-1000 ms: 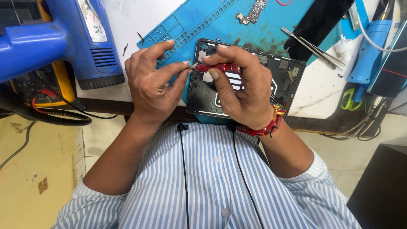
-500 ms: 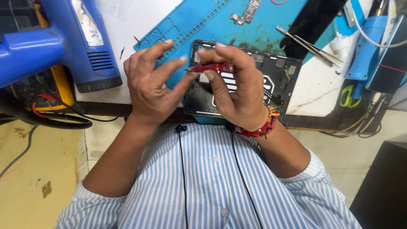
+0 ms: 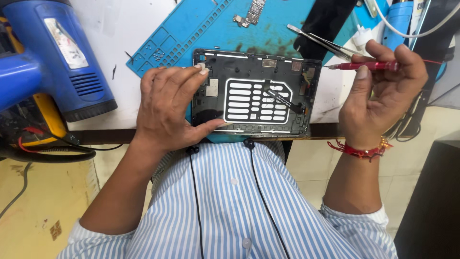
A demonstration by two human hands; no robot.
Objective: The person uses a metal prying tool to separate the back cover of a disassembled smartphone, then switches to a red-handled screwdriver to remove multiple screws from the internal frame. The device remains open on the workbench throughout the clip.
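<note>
Hands work at the near edge of a workbench, over an opened tablet [image 3: 256,93] that lies flat with its dark inner frame facing up, partly on a blue repair mat [image 3: 225,33] and partly hanging just past the table edge toward the person's striped shirt [image 3: 235,206]. The left hand [image 3: 167,108] rests on the tablet's left side, fingers spread and curved over its upper left corner, thumb stretched along the bottom edge, so the device is pinned between thumb and fingers rather than lifted. The right hand [image 3: 383,91] is off to the right of the tablet, clear of it, with thumb and fingers closed around a red-handled screwdriver [image 3: 371,65]; the tool lies roughly level, its thin metal tip pointing left toward the tablet's upper right corner without touching it. A red thread bracelet [image 3: 359,150] circles that wrist. Inside the tablet a white grid-patterned plate [image 3: 256,100] fills the middle, and a dark flex ribbon [image 3: 282,98] crosses it on a slant. Metal tweezers [image 3: 321,42] lie on the mat just above the screwdriver tip, and a small circuit board [image 3: 254,10] sits farther up the mat. A large blue heat gun [image 3: 52,52] stands on the bench at the left, well apart from the tablet. Black earphone cords [image 3: 194,192] hang down the shirt.
</note>
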